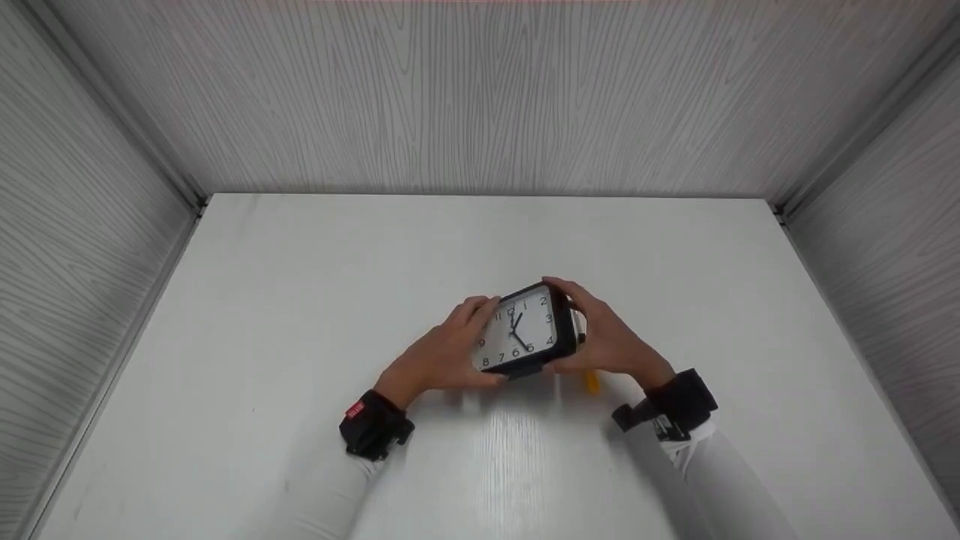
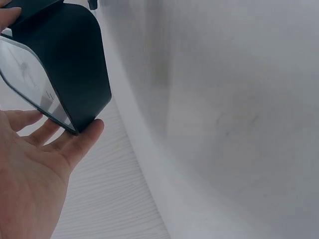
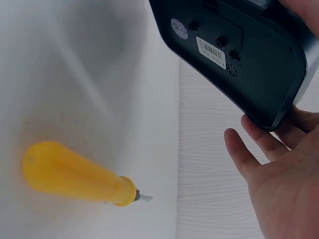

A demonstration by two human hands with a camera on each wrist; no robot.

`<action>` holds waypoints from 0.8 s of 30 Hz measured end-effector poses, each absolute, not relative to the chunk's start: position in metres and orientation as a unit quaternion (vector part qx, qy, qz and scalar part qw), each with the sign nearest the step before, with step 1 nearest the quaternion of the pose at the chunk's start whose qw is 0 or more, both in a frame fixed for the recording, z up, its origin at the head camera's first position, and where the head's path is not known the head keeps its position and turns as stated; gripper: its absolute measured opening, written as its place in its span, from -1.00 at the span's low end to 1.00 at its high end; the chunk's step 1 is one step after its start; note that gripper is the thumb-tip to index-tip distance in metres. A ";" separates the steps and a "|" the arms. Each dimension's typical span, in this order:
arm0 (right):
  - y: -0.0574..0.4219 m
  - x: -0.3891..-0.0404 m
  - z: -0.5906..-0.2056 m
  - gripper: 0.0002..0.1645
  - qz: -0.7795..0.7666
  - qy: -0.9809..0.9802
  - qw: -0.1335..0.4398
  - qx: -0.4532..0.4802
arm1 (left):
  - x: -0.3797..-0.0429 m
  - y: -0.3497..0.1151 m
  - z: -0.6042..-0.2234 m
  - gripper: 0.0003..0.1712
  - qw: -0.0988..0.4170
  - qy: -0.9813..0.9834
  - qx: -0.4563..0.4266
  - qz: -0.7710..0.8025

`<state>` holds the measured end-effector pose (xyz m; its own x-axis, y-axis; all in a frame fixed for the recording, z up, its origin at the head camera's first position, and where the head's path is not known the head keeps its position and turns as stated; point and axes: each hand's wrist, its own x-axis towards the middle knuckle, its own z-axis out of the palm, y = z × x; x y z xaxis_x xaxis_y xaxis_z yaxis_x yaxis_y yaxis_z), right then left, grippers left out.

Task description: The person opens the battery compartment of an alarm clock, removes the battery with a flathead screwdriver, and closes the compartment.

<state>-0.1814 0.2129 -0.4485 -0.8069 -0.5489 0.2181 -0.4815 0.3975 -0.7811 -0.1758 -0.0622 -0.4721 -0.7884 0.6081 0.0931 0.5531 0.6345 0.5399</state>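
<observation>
A black alarm clock with a white dial is held tilted over the table by both hands, its face turned up toward the head camera. At its left end my left hand grips it, thumb at the lower edge and fingers at the upper edge. My right hand grips the right end the same way. In the right wrist view the clock's back shows small knobs, a barcode label and a round sticker. A yellow-handled screwdriver with a short metal tip lies on the table beneath, mostly hidden in the head view.
The white tabletop spreads around the hands. Grey wood-grain panels stand at the back, at the left and at the right. Each wrist wears a black strap with a device on it.
</observation>
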 end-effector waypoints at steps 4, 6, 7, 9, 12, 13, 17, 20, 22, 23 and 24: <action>0.212 -0.181 -0.444 0.33 -0.469 0.824 0.042 -0.314 | -0.175 -0.061 -0.472 0.30 0.052 0.899 0.327 0.288; 0.211 -0.180 -0.443 0.32 -0.475 0.819 0.046 -0.318 | -0.174 -0.060 -0.473 0.29 0.054 0.897 0.328 0.293; 0.211 -0.180 -0.442 0.31 -0.476 0.818 0.047 -0.320 | -0.174 -0.060 -0.473 0.29 0.055 0.896 0.329 0.295; 0.210 -0.180 -0.440 0.30 -0.476 0.817 0.047 -0.323 | -0.174 -0.060 -0.473 0.28 0.055 0.893 0.332 0.298; 0.210 -0.180 -0.438 0.29 -0.474 0.816 0.043 -0.328 | -0.174 -0.059 -0.474 0.28 0.054 0.892 0.332 0.302; 0.209 -0.180 -0.438 0.29 -0.473 0.816 0.042 -0.329 | -0.174 -0.059 -0.474 0.28 0.054 0.891 0.333 0.303; 0.207 -0.180 -0.437 0.28 -0.469 0.815 0.036 -0.339 | -0.174 -0.057 -0.474 0.27 0.051 0.887 0.339 0.310; 0.206 -0.180 -0.436 0.27 -0.461 0.816 0.031 -0.348 | -0.173 -0.055 -0.472 0.26 0.050 0.881 0.344 0.321; 0.205 -0.179 -0.435 0.27 -0.456 0.817 0.026 -0.352 | -0.172 -0.053 -0.470 0.25 0.047 0.877 0.345 0.331; 0.205 -0.179 -0.434 0.27 -0.452 0.818 0.023 -0.355 | -0.171 -0.052 -0.470 0.25 0.045 0.875 0.347 0.336; 0.204 -0.179 -0.434 0.27 -0.449 0.819 0.020 -0.356 | -0.171 -0.051 -0.469 0.26 0.042 0.872 0.349 0.340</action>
